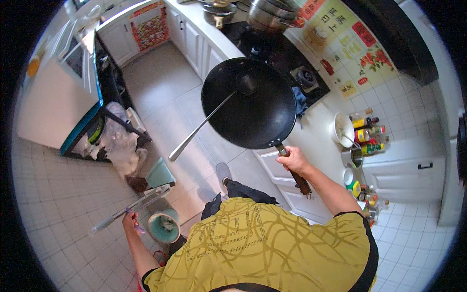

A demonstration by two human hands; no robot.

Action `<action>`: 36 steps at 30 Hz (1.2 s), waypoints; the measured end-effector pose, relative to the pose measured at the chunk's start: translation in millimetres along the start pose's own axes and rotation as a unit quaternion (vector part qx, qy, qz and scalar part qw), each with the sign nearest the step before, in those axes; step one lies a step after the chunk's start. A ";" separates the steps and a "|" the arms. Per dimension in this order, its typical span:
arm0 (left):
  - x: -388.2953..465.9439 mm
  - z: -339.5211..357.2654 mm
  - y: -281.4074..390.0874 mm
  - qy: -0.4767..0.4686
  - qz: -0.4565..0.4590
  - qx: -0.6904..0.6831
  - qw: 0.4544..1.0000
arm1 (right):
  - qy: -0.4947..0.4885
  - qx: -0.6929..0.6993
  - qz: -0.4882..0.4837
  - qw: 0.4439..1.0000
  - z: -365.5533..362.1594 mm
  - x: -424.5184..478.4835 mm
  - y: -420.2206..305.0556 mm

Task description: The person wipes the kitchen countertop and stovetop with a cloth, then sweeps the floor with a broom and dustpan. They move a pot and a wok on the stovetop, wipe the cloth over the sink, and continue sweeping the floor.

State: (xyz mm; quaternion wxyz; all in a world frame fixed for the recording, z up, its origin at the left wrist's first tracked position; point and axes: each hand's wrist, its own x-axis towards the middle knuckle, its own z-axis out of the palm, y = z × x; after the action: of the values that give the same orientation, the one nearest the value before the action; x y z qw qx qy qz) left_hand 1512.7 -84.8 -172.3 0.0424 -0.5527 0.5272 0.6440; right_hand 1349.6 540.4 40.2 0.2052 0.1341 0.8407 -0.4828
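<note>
My right hand [294,160] grips the dark wooden handle of a large black wok [251,120], held over the floor and the counter's edge. A metal ladle rests in the wok, its long steel handle [200,126] sticking out past the rim to the left. My left hand [130,222] is low at the left, closed around a small purple item [139,230] whose ends show on either side of the fist; its kind is unclear. Close to that hand runs a long pole with a grey grip [104,222]; whether they touch, I cannot tell. A green-lined bin [157,237] stands beside the hand.
On the counter [313,127] at right are a white bowl [341,127] and several bottles [368,135]. A black gas hob [270,54] carries a steel pot [271,16]; a lidded pan [219,12] stands beside it. Left are plastic bags [120,142] and a pale-blue dustpan-like object [160,173].
</note>
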 end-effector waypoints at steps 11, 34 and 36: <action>-14.1 33.3 40.3 0.021 0.000 0.004 1.000 | 0.141 0.097 0.076 0.982 -148.7 47.1 34.0; -34.5 107.0 55.9 0.054 -0.024 -0.069 0.996 | 0.175 0.132 0.127 0.967 -310.2 184.1 55.2; -31.3 103.3 55.7 0.041 -0.038 -0.063 0.996 | 0.173 0.131 0.130 0.967 -309.3 187.7 50.9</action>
State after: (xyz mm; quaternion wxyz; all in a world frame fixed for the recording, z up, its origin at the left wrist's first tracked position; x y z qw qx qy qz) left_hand 1420.3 -17.8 -130.7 0.0102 -0.5997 0.4651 0.6511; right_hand 1139.4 839.0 51.6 0.0983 0.3500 0.7680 -0.5273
